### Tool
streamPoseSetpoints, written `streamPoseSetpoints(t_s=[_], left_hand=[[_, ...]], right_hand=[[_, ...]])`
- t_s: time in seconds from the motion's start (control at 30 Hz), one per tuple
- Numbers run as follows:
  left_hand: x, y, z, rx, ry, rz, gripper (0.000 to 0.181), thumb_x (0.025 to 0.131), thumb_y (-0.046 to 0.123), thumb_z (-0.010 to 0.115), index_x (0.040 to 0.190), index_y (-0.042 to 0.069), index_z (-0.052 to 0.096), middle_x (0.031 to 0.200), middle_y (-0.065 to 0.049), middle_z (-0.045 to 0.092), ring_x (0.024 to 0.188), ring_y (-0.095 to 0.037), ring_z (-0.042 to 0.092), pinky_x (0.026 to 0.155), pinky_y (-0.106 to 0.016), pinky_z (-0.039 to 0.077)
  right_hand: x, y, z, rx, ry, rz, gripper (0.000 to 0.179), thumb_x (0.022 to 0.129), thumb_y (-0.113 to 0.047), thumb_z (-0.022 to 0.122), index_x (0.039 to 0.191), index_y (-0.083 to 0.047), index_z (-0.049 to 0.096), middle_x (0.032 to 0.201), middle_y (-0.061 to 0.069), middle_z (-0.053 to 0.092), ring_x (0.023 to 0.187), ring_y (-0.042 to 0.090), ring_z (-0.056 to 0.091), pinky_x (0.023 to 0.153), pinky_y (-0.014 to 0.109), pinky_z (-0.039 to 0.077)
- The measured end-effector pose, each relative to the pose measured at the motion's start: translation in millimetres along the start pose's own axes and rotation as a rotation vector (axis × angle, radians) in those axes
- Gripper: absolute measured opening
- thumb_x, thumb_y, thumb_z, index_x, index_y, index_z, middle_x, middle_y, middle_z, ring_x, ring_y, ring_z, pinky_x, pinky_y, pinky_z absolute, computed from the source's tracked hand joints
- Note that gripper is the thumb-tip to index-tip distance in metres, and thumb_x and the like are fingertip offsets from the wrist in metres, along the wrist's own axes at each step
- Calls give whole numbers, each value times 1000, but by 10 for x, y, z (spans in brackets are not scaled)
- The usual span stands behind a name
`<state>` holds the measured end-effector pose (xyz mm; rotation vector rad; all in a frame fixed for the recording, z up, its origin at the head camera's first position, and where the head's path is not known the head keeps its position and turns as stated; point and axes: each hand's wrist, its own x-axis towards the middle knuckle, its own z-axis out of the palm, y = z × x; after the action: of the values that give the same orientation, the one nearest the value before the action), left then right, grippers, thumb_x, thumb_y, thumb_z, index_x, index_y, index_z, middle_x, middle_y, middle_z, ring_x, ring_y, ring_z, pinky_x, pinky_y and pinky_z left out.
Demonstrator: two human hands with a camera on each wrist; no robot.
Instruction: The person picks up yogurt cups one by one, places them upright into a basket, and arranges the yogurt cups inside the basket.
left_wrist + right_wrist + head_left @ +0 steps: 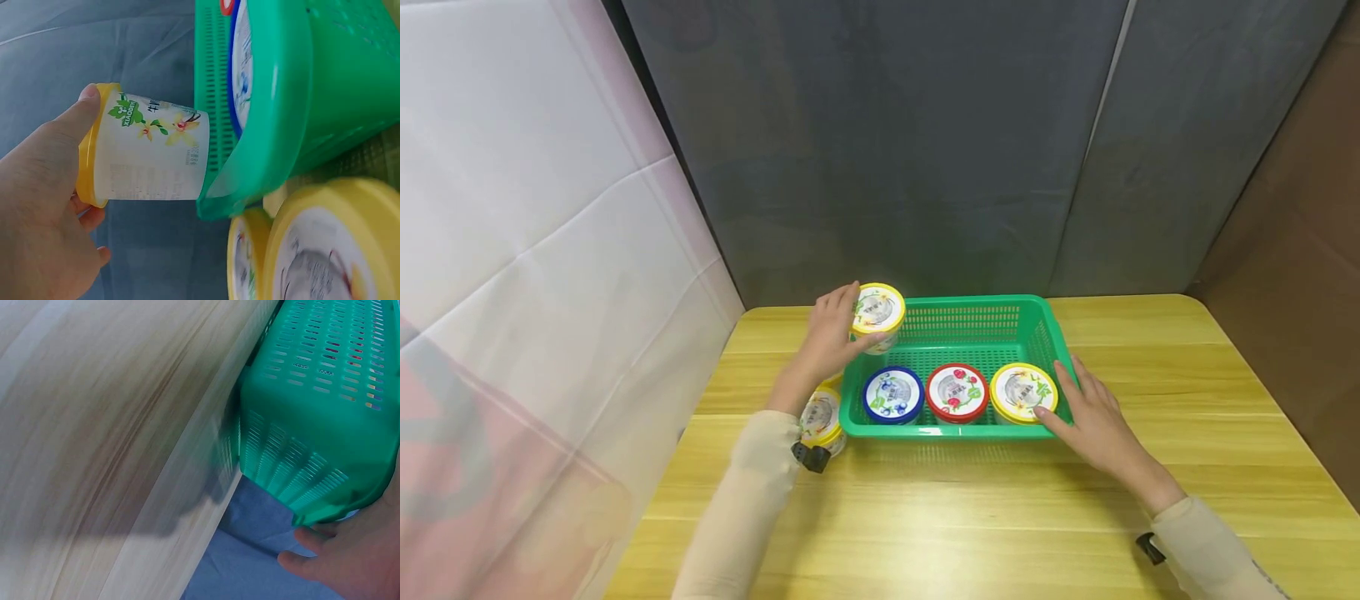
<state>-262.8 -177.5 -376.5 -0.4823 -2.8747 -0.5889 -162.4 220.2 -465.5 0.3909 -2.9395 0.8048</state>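
Observation:
My left hand (832,333) grips a white tub with a yellow lid (878,310) by its lid end, over the back left corner of the green basket (955,432). Flowers are printed on the side of this tub (153,147) in the left wrist view. Along the basket's front stand a blue-lidded tub (892,395), a red-lidded tub (957,392) and another yellow-lidded tub (1024,392). My right hand (1097,429) rests at the basket's right front corner, its thumb over the edge of the yellow lid there.
More yellow-lidded tubs (822,417) stand just left of the basket, partly hidden by my left wrist. The wooden table (925,517) ends at a grey cloth wall (887,150) behind, with a white printed cloth (550,208) on the left and a brown panel (1292,250) on the right.

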Motion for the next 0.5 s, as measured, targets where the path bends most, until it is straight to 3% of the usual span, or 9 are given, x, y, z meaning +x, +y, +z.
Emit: streamPoseSetpoints(t_s=[0.5], left_hand=[[117,32,303,16,-33,14,96,89,58,65,157,7,21,160,-17,31,147,-39,25,122,-60,16]], right_hand=[[8,31,25,-1,-11,14,87,98,-55,51,159,-6,13,165,27,4,144,60,17,108,78,17]])
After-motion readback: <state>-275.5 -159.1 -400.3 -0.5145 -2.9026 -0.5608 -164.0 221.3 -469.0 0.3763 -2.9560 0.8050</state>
